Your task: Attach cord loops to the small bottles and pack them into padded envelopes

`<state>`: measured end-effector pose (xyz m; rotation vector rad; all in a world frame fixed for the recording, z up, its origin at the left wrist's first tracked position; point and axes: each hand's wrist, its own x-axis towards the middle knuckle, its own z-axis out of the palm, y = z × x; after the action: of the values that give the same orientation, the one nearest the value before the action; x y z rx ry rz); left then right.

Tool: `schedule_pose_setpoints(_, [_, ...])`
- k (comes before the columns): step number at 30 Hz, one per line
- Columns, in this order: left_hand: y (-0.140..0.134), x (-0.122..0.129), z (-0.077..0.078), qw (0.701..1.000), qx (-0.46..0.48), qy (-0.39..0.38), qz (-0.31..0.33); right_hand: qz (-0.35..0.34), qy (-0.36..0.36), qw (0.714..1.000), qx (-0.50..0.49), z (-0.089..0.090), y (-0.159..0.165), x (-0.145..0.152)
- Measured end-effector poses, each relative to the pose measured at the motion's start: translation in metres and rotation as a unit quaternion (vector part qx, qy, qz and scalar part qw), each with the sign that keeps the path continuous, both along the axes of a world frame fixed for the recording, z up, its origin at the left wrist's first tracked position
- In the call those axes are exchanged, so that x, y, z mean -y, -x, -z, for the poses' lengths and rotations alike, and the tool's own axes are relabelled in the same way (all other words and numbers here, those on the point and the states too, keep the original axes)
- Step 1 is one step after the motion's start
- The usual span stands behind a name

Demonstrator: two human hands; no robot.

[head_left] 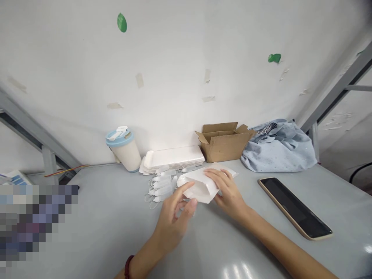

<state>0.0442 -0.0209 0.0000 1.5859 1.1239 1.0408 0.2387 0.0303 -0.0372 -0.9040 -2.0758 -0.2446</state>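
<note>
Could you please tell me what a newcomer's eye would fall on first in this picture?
Probably the white envelope near the middle of the gray table, its mouth gaping toward the viewer, with the left hand at its opening and the right hand holding its other side. Next might come the dark-screened phone lying at the right, and the blue-lidded cup standing by the wall at the left.

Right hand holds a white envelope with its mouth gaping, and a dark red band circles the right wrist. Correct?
The side is wrong: the head view shows the dark red band on the left wrist. The right hand does hold the white envelope, its mouth gaping.
</note>
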Motion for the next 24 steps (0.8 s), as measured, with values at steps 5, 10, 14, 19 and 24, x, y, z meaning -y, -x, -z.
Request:
schedule_pose_setpoints(5, [0.002,0.005,0.007,0.982,-0.023,-0.185,0.008,-0.011,0.037,0.994,-0.105,-0.017,-0.015,-0.004])
schedule_pose_setpoints(10, [0.000,0.005,0.010,0.959,-0.074,-0.272,-0.009,-0.026,-0.008,0.989,-0.147,-0.025,-0.021,-0.005])
schedule_pose_setpoints(14, [0.000,0.005,0.009,0.919,-0.128,-0.372,-0.025,-0.050,-0.030,0.987,-0.148,-0.025,-0.017,-0.002])
schedule_pose_setpoints(19, [-0.002,0.007,0.006,0.827,-0.220,-0.511,-0.077,-0.088,-0.032,0.986,-0.141,-0.025,-0.013,-0.001])
schedule_pose_setpoints(24, [-0.004,0.009,0.003,0.764,-0.284,-0.569,-0.105,-0.129,-0.026,0.984,-0.120,-0.024,-0.003,0.006])
